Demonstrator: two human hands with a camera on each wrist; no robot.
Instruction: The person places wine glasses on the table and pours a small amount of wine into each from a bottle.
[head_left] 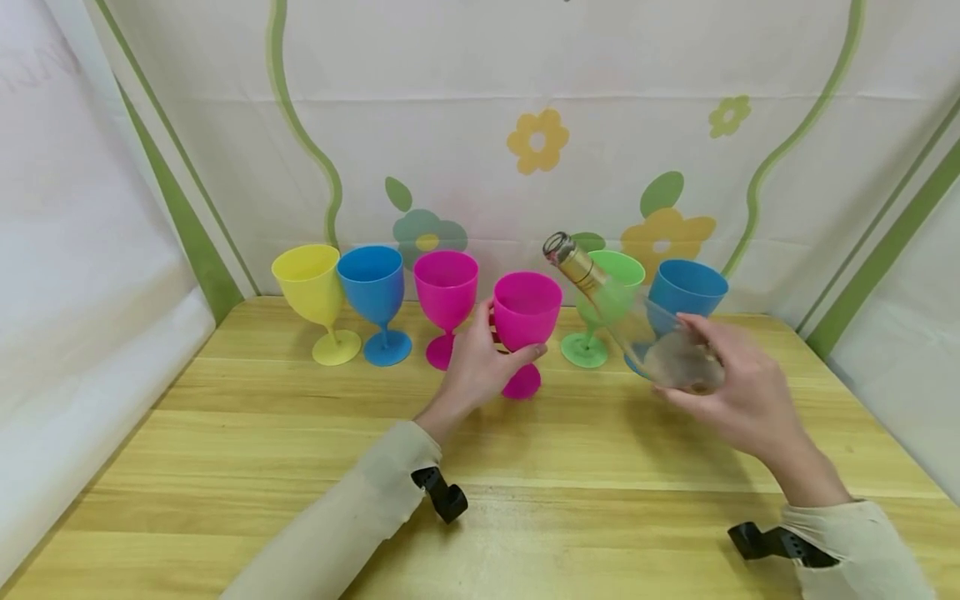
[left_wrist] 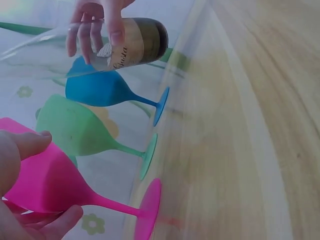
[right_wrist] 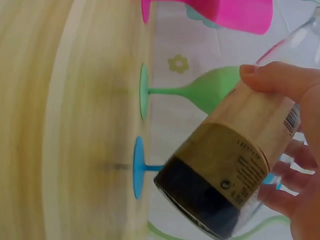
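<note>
A left hand (head_left: pixel 480 367) is gripping the bowl of a smooth pink goblet (head_left: pixel 527 315) at table centre, while the right hand (head_left: pixel 738 383) is clasping a clear glass bottle (head_left: pixel 630 321), tilted neck-first toward it. Yellow, blue, pink and green plastic goblets (head_left: pixel 375 292) are lining the far edge of the wooden table (head_left: pixel 225 467).

We see a wooden table (head_left: pixel 247 467) with pale yellowish planks, closed in at the back and sides by white cloth printed with flowers. Along its far edge stand a yellow goblet (head_left: pixel 318 300), a blue goblet (head_left: pixel 375 302), a pink goblet (head_left: pixel 446 304), a green goblet (head_left: pixel 603 310) and a second blue goblet (head_left: pixel 684 293). Just in front of that row, we find another pink goblet (head_left: pixel 525 329) with its foot on the wood.
</note>
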